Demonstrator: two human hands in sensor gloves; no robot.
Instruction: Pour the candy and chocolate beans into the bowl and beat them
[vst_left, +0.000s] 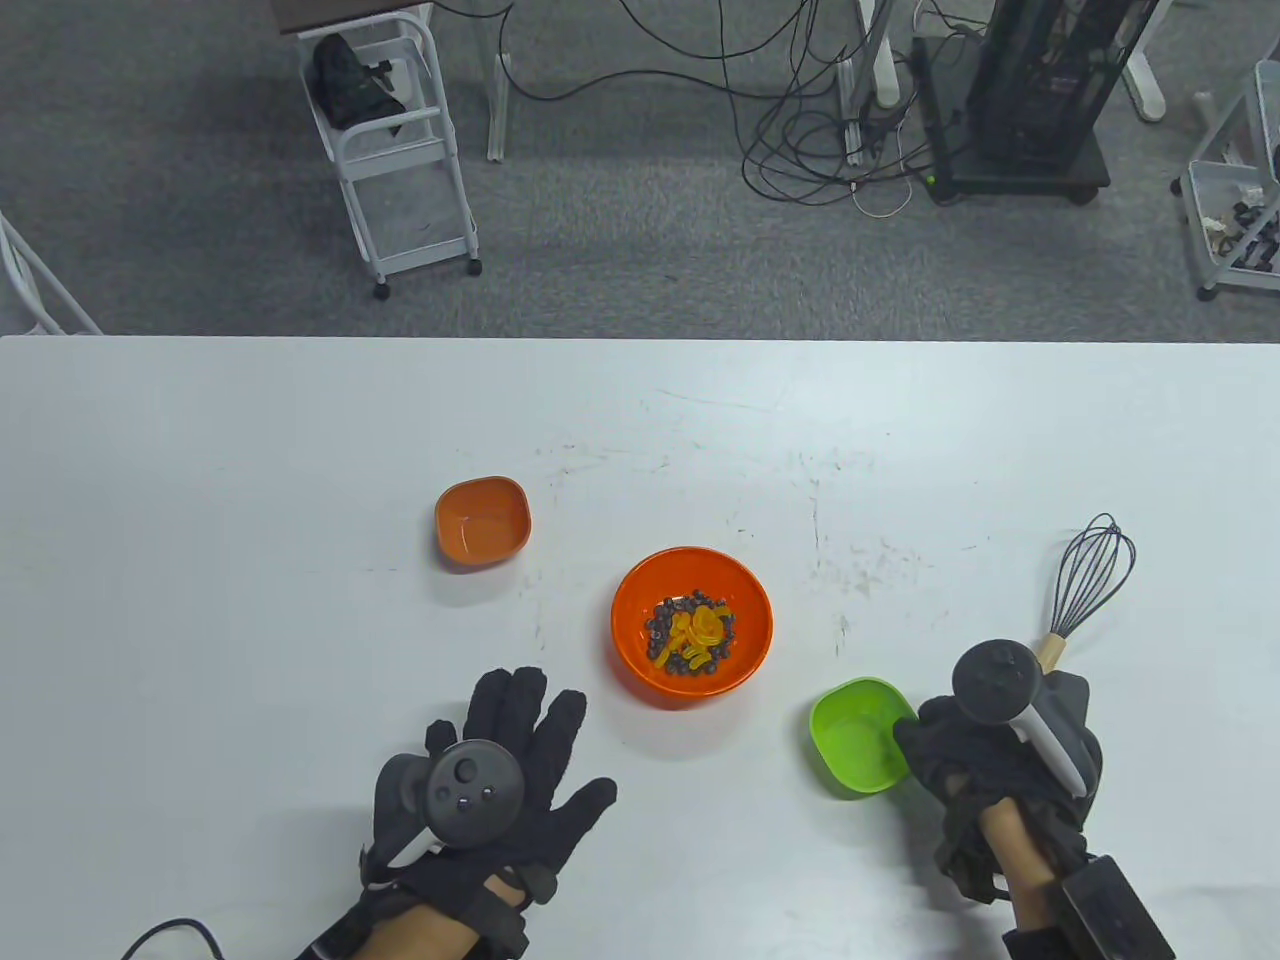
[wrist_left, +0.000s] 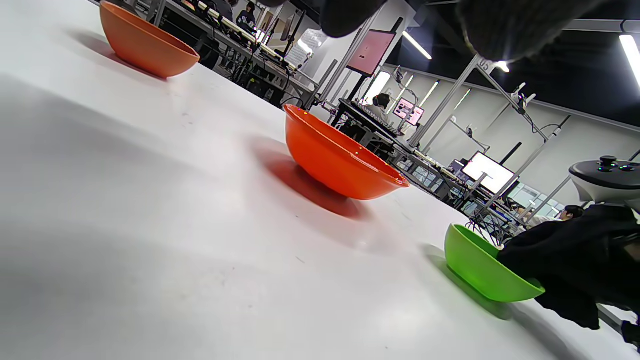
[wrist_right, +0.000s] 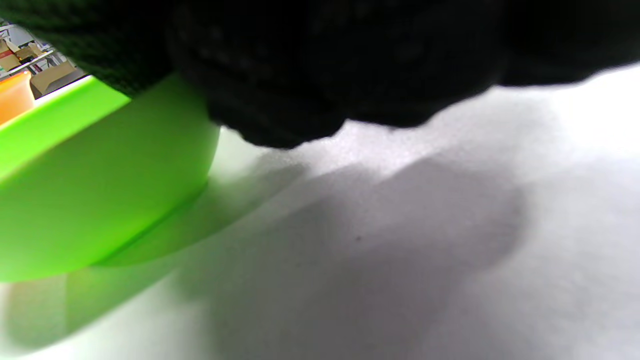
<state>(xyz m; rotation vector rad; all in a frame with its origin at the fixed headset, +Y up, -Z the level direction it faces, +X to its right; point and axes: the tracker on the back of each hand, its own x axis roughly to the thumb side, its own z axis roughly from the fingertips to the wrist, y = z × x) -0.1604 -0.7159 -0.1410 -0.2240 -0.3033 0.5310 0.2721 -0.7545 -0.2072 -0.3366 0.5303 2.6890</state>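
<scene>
The round orange bowl (vst_left: 628, 640) stands mid-table with yellow candy and dark chocolate beans (vst_left: 692, 632) mixed inside; the left wrist view shows its side (wrist_left: 340, 160). A green bowl (vst_left: 855, 735) sits empty at its right, resting on the table (wrist_right: 90, 200). My right hand (vst_left: 930, 745) grips that bowl's right rim, thumb over the edge, as the left wrist view confirms (wrist_left: 520, 265). A small orange bowl (vst_left: 482, 520) stands empty at the left. A whisk (vst_left: 1090, 580) lies behind my right hand. My left hand (vst_left: 510, 740) lies flat on the table, fingers spread, holding nothing.
The white table (vst_left: 250, 620) ends at a far edge, beyond which are grey floor, cables and a white trolley (vst_left: 395, 150). Bare tabletop stretches to the left and behind the bowls.
</scene>
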